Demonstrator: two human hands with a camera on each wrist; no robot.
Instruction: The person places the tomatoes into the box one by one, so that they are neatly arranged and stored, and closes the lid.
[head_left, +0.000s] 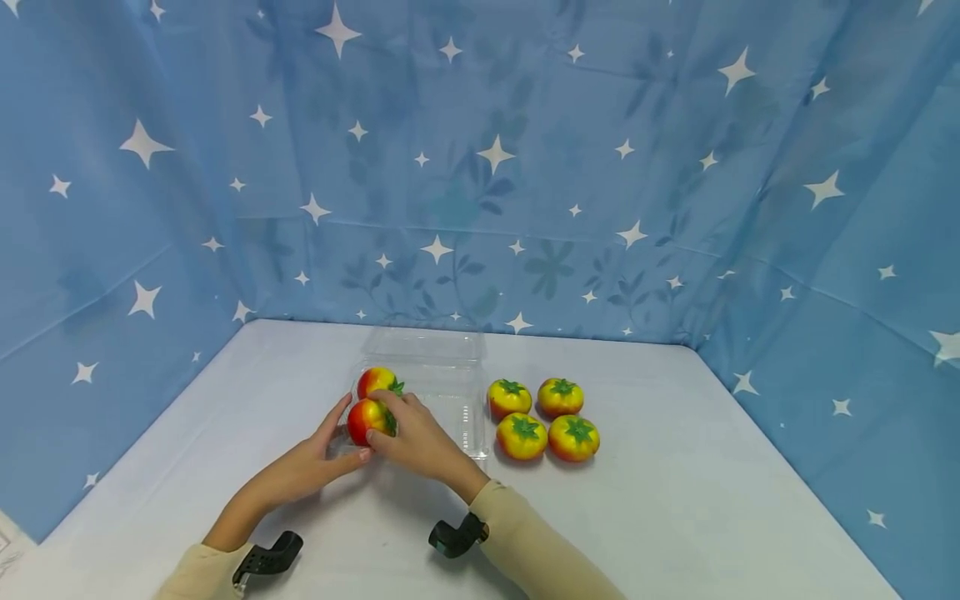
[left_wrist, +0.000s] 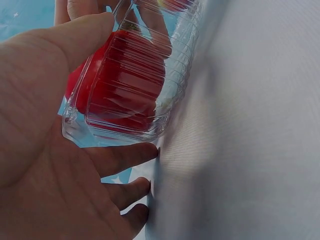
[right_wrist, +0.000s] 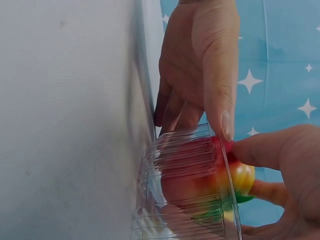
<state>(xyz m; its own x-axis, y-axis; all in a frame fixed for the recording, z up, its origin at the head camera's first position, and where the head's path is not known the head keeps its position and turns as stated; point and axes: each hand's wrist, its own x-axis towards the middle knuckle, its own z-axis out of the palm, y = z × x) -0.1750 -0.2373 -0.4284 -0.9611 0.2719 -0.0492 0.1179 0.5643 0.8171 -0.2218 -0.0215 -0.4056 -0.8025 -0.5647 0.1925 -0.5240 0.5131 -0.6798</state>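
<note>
A clear plastic clamshell box (head_left: pixel 442 384) lies opened on the table, its lid toward the back. Two red-and-yellow artificial persimmons with green leaf caps are in its left side, a rear persimmon (head_left: pixel 373 381) and a front persimmon (head_left: pixel 365 418). My right hand (head_left: pixel 422 439) reaches over the front wall and holds the front persimmon between thumb and fingers. My left hand (head_left: pixel 309 468) spreads around the box's front left corner. In the left wrist view its thumb (left_wrist: pixel 92 31) touches the rim, while the other fingers extend along the outside.
Right of the box, several more persimmons (head_left: pixel 522 436) stand in two rows, leaf caps up. A white cloth (head_left: pixel 675 500) covers the table. Blue star-patterned curtains (head_left: pixel 480 167) enclose the back and sides. Each wrist wears a black strap (head_left: pixel 272 557).
</note>
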